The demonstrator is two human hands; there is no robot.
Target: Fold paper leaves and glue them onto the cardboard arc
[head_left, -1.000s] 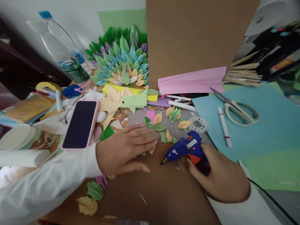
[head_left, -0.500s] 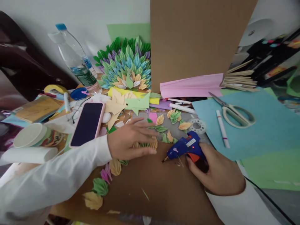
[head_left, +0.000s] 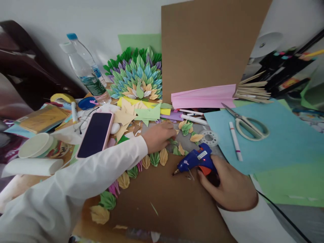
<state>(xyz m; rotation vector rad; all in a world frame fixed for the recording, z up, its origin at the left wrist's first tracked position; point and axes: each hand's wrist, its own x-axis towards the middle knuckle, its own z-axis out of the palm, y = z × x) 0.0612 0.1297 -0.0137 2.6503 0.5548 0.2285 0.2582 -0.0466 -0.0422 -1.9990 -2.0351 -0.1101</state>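
Note:
My right hand (head_left: 235, 185) is wrapped around a blue hot glue gun (head_left: 196, 158), its nozzle pointing left over the brown board (head_left: 164, 199). A small red light glows on its side. Beyond the board's far edge, my left hand (head_left: 160, 135) has its fingers curled down among loose pleated paper leaves; what is between the fingertips is hidden. A green leaf (head_left: 173, 141) lies right by them. Along the board's left and far edges runs a row of pleated leaves, among them an orange leaf (head_left: 163, 157) and a green leaf (head_left: 108, 200).
A paper peacock (head_left: 138, 76) leans at the back beside an upright brown board (head_left: 207, 50). At left are a phone (head_left: 95, 135), water bottles (head_left: 88, 76) and a paper cup (head_left: 35, 145). Scissors (head_left: 250, 126) and a marker (head_left: 236, 141) lie on blue paper (head_left: 278, 148) at right.
My left hand has moved away from me and to the right, off the row of leaves, and its fingers have gone from spread to curled. The glue gun stays over the board.

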